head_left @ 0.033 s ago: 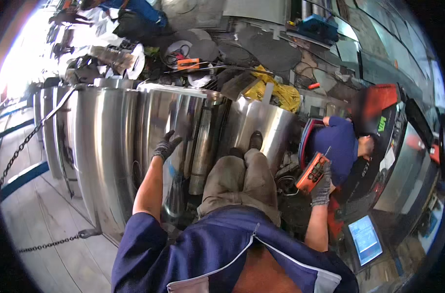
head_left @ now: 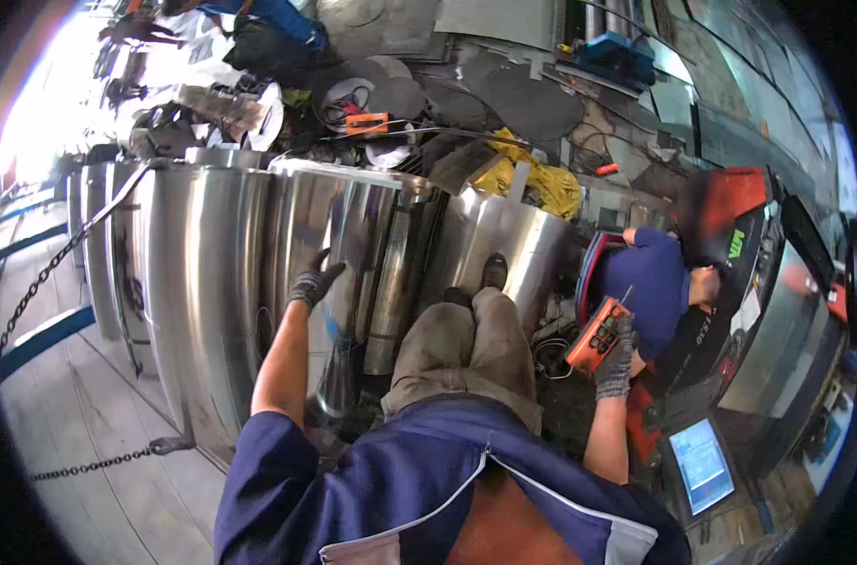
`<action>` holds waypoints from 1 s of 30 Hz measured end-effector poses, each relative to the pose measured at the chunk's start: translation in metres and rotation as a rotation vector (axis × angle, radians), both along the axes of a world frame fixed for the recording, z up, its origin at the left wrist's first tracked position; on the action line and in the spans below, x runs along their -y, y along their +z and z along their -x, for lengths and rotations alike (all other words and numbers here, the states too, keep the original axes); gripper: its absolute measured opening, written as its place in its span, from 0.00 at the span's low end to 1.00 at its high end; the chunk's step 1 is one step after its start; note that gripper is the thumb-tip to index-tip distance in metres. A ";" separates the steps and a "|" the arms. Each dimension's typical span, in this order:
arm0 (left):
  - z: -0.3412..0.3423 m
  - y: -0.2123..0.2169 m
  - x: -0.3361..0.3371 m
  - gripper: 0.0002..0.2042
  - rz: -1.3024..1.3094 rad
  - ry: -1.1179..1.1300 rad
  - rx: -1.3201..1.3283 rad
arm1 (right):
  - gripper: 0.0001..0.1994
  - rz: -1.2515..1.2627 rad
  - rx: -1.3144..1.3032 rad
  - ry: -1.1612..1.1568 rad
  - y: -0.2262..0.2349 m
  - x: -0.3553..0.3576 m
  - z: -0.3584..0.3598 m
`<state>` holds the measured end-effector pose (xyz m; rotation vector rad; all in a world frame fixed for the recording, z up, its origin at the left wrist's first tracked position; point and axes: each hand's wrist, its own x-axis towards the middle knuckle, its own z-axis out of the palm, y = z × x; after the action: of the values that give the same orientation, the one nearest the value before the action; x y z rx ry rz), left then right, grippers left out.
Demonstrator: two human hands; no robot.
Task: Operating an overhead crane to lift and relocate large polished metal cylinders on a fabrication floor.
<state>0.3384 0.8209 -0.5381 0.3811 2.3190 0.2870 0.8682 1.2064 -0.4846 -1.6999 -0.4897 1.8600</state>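
Observation:
My left hand (head_left: 315, 284), in a dark grey glove, has its fingers apart and holds nothing. It is over a large shiny metal roll (head_left: 301, 221); whether it touches the surface I cannot tell. At my right side, my right hand (head_left: 616, 363), also gloved, grips an orange remote control (head_left: 600, 335) with dark buttons and a short antenna. My shoes rest on another polished metal roll (head_left: 532, 240), and a narrower metal cylinder (head_left: 391, 306) lies between the two rolls.
Bigger metal rolls (head_left: 202, 282) stand at the left, beside hanging chains (head_left: 99, 466) and blue bars (head_left: 47, 341). A co-worker in blue (head_left: 645, 278) sits at the right by a red and black machine (head_left: 720, 292). A lit screen (head_left: 701, 466) and yellow sheeting (head_left: 541, 184) are also there.
My left hand has shifted very slightly to the left over the roll. The remote control stays in my right hand, and the view has tilted a little.

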 end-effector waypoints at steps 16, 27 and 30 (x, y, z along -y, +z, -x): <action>-0.147 0.048 0.145 0.37 -0.221 0.547 -0.078 | 0.21 -0.011 -0.397 0.544 0.049 0.028 0.025; -0.439 -0.004 0.270 0.37 -0.032 0.907 0.274 | 0.22 0.206 -0.450 0.848 0.083 0.070 0.149; -0.458 -0.002 0.278 0.35 0.085 0.943 0.276 | 0.23 0.204 -0.480 0.923 0.083 0.067 0.168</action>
<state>0.7959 0.5432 -0.5398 -0.7806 2.0697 0.6365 0.7001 1.1391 -0.4016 -1.1136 -1.0108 2.9422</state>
